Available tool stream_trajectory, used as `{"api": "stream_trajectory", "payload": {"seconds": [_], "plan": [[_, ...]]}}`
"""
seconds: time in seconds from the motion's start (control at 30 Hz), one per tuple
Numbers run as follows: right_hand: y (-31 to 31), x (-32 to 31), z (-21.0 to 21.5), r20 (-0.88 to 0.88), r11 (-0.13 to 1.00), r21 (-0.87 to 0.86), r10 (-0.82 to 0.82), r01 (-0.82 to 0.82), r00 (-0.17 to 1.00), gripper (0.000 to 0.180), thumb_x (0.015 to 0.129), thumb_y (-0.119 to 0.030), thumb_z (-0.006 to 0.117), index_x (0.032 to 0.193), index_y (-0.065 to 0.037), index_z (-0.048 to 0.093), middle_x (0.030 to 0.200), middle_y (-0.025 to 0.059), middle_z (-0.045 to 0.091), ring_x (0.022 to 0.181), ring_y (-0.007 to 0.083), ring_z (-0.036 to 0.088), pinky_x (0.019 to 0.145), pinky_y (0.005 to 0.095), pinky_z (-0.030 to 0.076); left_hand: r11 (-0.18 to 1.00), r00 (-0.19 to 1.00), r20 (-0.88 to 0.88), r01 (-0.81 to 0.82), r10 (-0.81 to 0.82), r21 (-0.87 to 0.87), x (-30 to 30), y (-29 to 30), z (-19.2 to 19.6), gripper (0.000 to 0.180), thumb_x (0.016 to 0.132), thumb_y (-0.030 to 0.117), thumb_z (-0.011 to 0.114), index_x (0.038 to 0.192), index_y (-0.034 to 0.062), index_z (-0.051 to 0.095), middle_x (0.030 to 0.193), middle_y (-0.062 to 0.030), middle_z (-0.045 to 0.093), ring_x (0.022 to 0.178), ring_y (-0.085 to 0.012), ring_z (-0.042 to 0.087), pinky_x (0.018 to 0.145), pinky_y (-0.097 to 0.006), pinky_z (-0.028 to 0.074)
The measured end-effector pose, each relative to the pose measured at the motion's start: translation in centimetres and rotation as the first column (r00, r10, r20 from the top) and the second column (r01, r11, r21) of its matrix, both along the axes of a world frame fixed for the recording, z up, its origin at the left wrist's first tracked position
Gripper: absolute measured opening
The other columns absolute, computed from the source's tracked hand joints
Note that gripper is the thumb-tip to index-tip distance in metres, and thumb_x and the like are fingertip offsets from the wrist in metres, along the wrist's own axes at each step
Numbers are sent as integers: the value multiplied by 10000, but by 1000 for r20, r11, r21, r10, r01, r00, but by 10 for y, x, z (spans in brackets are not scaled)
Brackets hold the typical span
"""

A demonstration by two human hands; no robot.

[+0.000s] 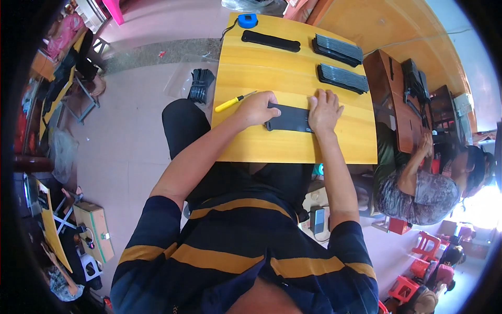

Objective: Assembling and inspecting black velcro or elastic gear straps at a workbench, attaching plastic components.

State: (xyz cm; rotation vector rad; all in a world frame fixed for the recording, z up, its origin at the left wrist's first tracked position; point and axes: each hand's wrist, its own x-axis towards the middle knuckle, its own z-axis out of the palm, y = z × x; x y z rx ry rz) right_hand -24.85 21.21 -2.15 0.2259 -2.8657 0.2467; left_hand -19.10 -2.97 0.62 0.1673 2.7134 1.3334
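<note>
On the yellow wooden table [293,149] in front of me lies a flat, dark rectangular piece [292,118], like a folded sleeve or strip. My left hand [258,109] grips its left end, thumb on top and the fingers curled. Across the right end rests my right hand [324,112], palm down with the fingers stretched and spread. Just left of my left hand is a yellow-handled screwdriver-like tool [228,104], its thin tip pointing toward that hand.
Two stacks of black strips, one farther [337,51] and one nearer [342,79], stand at the table's right. A long black strip [271,41] and a blue tape-measure-like object [247,21] lie farther back. A black bundle [201,85] is beside the table. Another person [418,183] sits at right.
</note>
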Motion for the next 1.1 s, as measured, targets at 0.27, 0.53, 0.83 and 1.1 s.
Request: {"api": "stream_trajectory", "payload": {"seconds": [0.27,0.53,0.83,1.1], "plan": [[41,-7,-9,-63,985,-166,-50,39,997,384,1053,-322,512,1352,-97,598,1402,182,581,1349,348,513,1149,606,331,919,971,235,-137,51,369,-4,10,18,343,917,268,752,1140,22,669,802,-92,688,594,-163,654,527,-305,531],[54,46,28,29,693,-684,337,-227,941,362,937,-155,697,1270,-22,648,1249,189,663,1178,354,634,1050,420,477,817,940,283,-8,-190,576,-30,37,60,333,926,295,714,1148,49,680,764,-58,657,557,-119,601,475,-264,471],[54,74,29,86,860,-474,260,-190,962,551,763,-114,840,1255,-20,612,1201,182,653,1134,357,638,982,427,515,542,858,186,121,-478,832,-45,50,79,408,924,309,764,1183,4,687,970,-102,760,835,-148,708,733,-268,554],[74,77,4,-62,867,-453,204,-210,977,587,772,-139,831,1304,-43,602,1373,231,576,1326,416,512,1134,491,398,751,936,140,163,-322,639,-56,45,67,316,928,255,756,1160,43,730,921,-48,761,815,-113,711,694,-265,542]]}}
